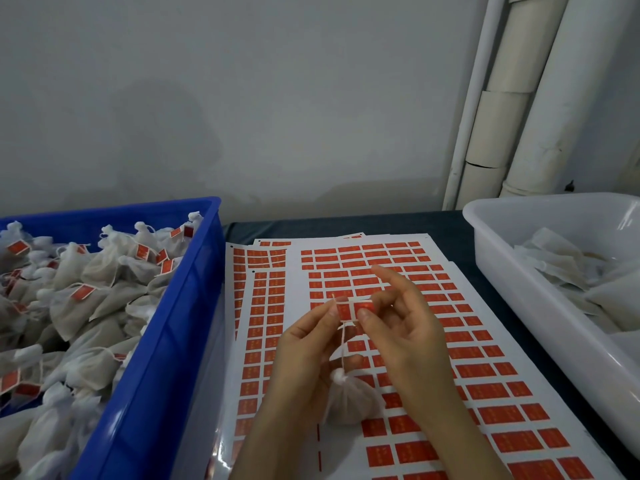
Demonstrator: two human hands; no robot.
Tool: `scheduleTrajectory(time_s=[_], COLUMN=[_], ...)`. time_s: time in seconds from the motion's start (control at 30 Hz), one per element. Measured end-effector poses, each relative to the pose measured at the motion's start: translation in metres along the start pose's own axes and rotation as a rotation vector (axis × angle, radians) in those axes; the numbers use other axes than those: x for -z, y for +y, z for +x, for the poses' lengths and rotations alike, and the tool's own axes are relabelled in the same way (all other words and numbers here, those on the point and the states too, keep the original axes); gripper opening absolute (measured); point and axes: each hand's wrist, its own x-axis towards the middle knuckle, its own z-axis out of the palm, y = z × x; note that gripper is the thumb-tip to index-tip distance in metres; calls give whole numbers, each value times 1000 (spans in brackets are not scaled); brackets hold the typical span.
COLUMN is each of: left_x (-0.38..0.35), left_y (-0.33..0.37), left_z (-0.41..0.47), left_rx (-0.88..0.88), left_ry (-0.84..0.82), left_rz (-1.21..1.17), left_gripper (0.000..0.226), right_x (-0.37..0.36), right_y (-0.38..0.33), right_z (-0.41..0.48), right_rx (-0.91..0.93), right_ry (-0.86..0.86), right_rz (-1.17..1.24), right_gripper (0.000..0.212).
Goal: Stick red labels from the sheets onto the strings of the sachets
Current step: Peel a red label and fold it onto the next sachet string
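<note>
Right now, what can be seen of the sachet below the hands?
The sachet is a small rounded pouch of thin white gauze, with darker filling showing through and its neck knotted on top. It sits upright over the label sheet; whether it touches the sheet is unclear. Its pale string runs up to a red label pinched by the left hand and right hand.

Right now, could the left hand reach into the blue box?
Probably yes: nothing stands between the left hand and the blue box beside it, but its grip is busy pinching the red label.
</note>
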Motion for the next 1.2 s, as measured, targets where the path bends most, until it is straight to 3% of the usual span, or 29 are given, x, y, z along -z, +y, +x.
scheduleTrajectory(time_s=[1.13, 1.2], left_x=[-2, -3], left_y=[-4, -4], left_z=[-1, -1], left_rx=[-115, -116], left_ry=[2, -13], left_rz=[148, 157], left_gripper=[21, 30], right_x=[-7, -7], right_y=[7, 8], right_z=[-2, -2], right_rx=[-32, -46], right_ry=[59, 72], right_rz=[14, 20], right_gripper=[32, 30])
